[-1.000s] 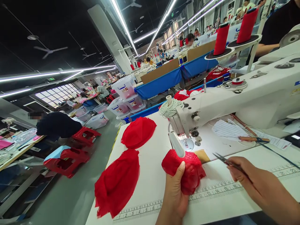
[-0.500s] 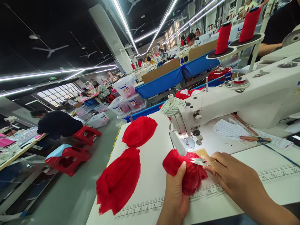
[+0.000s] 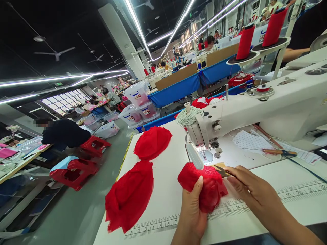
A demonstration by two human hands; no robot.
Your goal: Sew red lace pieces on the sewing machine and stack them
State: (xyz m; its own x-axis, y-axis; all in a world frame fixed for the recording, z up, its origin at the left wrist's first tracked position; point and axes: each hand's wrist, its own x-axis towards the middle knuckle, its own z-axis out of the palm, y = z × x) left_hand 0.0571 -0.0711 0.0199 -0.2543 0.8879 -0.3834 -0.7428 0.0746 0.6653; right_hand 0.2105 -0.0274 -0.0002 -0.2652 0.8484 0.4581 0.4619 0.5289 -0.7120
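Note:
My left hand is closed on a red lace fabric piece, its thumb pressed on top. The piece is rounded like a cup and sits just in front of the sewing machine's needle area. In my right hand are thread snips, their dark blades pointing left at the fabric's upper right edge. Whether the blades touch the cloth I cannot tell. Two more red fabric pieces lie to the left on the white table: a rounded one and a longer one.
The sewing machine arm spans the right side, with a coil of pale cord on its head. Red thread cones stand behind. A printed ruler runs along the table's front. Paper pieces lie under the arm. A co-worker sits at left.
My right hand has turned a little and shifted slightly right; the snips' blades now look dark instead of shiny. My left hand keeps its hold on the red fabric.

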